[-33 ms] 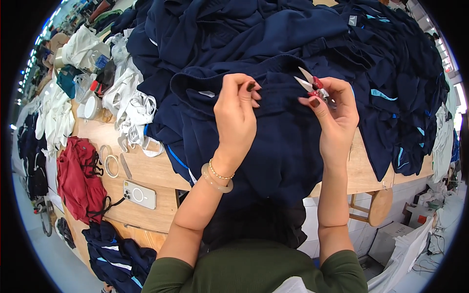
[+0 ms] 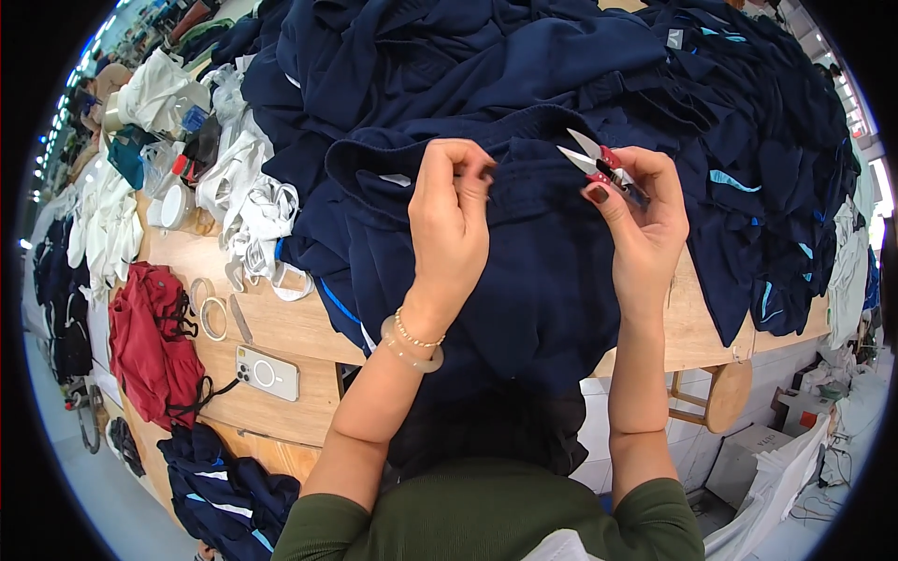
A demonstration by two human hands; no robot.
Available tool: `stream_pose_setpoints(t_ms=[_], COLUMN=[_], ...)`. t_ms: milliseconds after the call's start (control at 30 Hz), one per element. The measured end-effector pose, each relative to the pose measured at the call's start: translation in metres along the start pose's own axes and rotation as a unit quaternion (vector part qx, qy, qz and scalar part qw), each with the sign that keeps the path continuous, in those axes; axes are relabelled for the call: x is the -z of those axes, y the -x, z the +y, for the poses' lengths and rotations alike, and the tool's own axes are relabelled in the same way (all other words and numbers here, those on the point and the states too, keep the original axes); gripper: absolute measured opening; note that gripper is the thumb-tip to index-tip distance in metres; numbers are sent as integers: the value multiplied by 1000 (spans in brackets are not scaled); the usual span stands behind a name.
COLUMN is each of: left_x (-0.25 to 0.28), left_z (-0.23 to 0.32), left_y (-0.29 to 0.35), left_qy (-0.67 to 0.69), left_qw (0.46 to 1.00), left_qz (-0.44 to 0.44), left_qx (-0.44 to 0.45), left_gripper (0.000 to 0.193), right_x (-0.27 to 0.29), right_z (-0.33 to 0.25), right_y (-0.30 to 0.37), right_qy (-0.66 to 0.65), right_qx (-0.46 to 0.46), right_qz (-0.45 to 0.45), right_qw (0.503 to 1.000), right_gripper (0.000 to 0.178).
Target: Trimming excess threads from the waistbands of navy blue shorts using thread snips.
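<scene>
Navy trousers (image 2: 524, 271) lie in front of me, their gathered waistband (image 2: 379, 201) folded open and a white label inside it. Above the waistband's left part hovers my left hand (image 2: 449, 210), fingers curled in and pressed together; the fingertips are slightly blurred, and whatever they may pinch is too small to make out. My right hand (image 2: 652, 210) grips red-handled thread snips (image 2: 599, 166), whose two pointed blades are spread and point up and left over the waistband.
More navy garments (image 2: 449, 56) are heaped behind and to the right. At left lie white fabric pieces (image 2: 248, 192), a lidded white jar (image 2: 175, 206), tape rolls (image 2: 214, 318), a phone (image 2: 267, 373) and a red cloth bag (image 2: 154, 341). A wooden stool (image 2: 728, 397) stands below the table's right side.
The snips have turned slightly in my right hand, their tips a little further left. My left fingers have shifted and curled in more. The trousers look unmoved.
</scene>
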State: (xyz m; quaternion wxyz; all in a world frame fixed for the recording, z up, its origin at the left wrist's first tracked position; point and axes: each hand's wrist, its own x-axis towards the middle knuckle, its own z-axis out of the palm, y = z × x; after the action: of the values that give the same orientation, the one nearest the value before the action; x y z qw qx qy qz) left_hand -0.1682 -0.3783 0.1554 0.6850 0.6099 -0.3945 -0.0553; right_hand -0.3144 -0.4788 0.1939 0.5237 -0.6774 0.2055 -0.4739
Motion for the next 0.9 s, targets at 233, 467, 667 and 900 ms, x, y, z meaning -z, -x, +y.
stream_pose_setpoints(t_ms=[233,467,667,900], left_x=[12,10,10,9], left_z=[3,-3,-5,-6], left_y=[5,8,10,12], left_qy=[-260,-261,-260,-255], left_qw=[951,947,943,944], left_qz=[-98,-85,-69,-61], left_qx=[-138,-169,-198,-201], left_gripper=[58,53,54,54], right_x=[6,14,11,11], right_z=[6,14,16,18], right_y=[1,2,2,2], right_qy=[314,354,348,347], right_qx=[157,156,161,164], right_qz=[0,-5,-15,-17], right_qw=[936,922,924,923], right_gripper=[28,30,30,31])
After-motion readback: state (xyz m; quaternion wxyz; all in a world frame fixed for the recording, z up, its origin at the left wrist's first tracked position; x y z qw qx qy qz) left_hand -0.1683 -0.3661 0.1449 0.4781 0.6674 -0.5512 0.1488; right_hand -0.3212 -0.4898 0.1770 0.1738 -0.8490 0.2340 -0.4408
